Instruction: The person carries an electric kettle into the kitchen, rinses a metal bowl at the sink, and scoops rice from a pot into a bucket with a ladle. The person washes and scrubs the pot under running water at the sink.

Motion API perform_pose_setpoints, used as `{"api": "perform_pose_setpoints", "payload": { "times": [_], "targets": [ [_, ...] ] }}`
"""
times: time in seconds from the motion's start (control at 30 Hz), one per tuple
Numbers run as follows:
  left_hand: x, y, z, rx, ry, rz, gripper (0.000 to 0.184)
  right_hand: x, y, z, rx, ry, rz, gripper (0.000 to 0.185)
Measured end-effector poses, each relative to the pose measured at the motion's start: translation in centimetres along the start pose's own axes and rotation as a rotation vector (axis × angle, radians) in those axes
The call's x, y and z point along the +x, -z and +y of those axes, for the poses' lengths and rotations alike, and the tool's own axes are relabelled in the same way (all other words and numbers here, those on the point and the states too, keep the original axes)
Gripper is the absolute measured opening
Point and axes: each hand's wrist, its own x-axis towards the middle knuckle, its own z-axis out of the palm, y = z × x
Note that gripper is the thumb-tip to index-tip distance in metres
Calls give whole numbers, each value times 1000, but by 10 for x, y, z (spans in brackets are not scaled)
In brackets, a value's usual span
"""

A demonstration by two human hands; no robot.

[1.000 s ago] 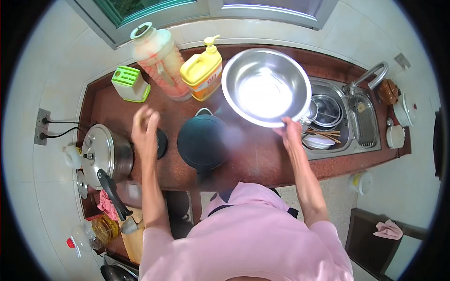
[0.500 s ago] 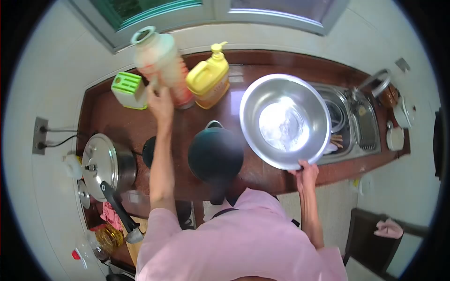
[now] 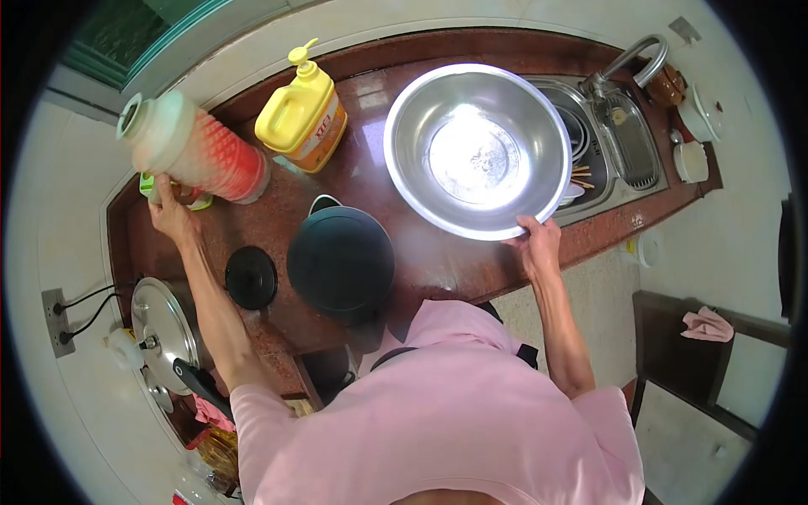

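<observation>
1. Gripping the steel basin (image 3: 475,164) by its near rim, the right hand (image 3: 539,242) has it over the counter (image 3: 433,278), partly hiding the sink (image 3: 608,189)
2. Bending its fingers, the left hand (image 3: 175,220) meets the jug's (image 3: 198,147) side; whether it grips cannot be told
3. Standing between them: the dark pot (image 3: 341,261), near the black disc (image 3: 251,278)

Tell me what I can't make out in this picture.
All in the head view:
- Left hand: its grip, if any, on the jug; the hand itself hides its fingertips.
- Green box: mostly hidden by jug and hand.
- Sink: left part behind the basin.
- Right hand: some fingers under the basin's rim.
- Yellow bottle: small print too tiny.
</observation>
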Motion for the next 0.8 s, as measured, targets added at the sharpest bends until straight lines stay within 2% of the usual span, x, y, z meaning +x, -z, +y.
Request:
{"api": "perform_pose_setpoints", "payload": {
  "times": [0.23,0.33,0.37,0.47,0.57,0.63,0.67,0.73,0.8],
  "targets": [
    [14,20,2,178,-102,161,31,4,8,2,47,-14,33,27],
    [9,23,13,333,-171,114,39,4,10,1,93,-18,44,27],
    [4,26,18,478,-251,86,45,3,10,0,111,-20,48,27],
    [-32,30,29,1090,-557,266,45,3,12,-2,169,-39,29,27],
    [-84,-27,58,1096,-786,116,44,9,15,-3,208,-83,29,27],
    [-100,-65,59,875,-513,-83,36,13,22,6,206,-73,70,27],
    [-108,-89,63,656,-351,-235,33,16,22,9,206,-67,72,27],
    [-91,-118,51,968,-715,-491,39,6,12,1,261,-32,61,29],
    [-93,-157,49,933,-669,-573,49,3,18,-3,214,-54,51,37]
  ]
}}
